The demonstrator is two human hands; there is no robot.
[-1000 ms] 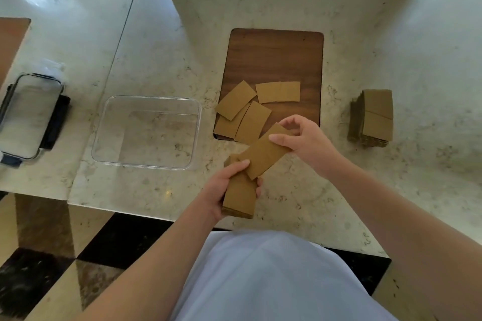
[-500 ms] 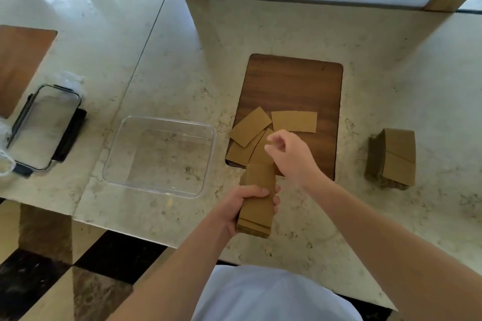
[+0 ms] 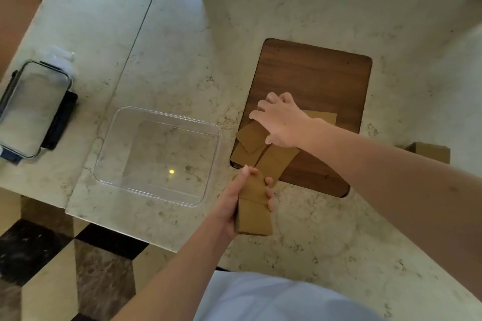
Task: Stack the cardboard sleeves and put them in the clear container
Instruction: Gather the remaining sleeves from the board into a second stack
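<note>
Two hands are working at once. The left hand [image 3: 236, 198] is gripping a stack of flat brown cardboard sleeves [image 3: 254, 207], thumb along one edge and fingertips curling over the other, holding it just above the pale marble counter [image 3: 313, 242]. At about one o'clock from that stack, the right hand [image 3: 280, 122] is lying over the loose brown cardboard sleeves [image 3: 251, 137] scattered on the dark rectangular wooden board [image 3: 318, 78]; its fingers are spreading across the top sleeve, and whether it is pinching one or only pressing on it I cannot tell. At nine o'clock from the held stack, the clear rectangular plastic container [image 3: 156, 114] is sitting with nothing in it yet.

Several things could be going wrong from here. The loose sleeves are overlapping at angles, so pulling one is likely dragging its neighbours off the board's near edge. The held stack is being squeezed only at its upper half; its lower sleeves look free to fan out or slip, especially when another is being pushed in. A crooked stack would probably be catching on the container's rim. Further out, at three o'clock, another brown cardboard bundle [image 3: 430, 151] is waiting, partly hidden behind the right forearm, and at nine o'clock a clear lid with black clasps [image 3: 31, 109] is lying.
</note>
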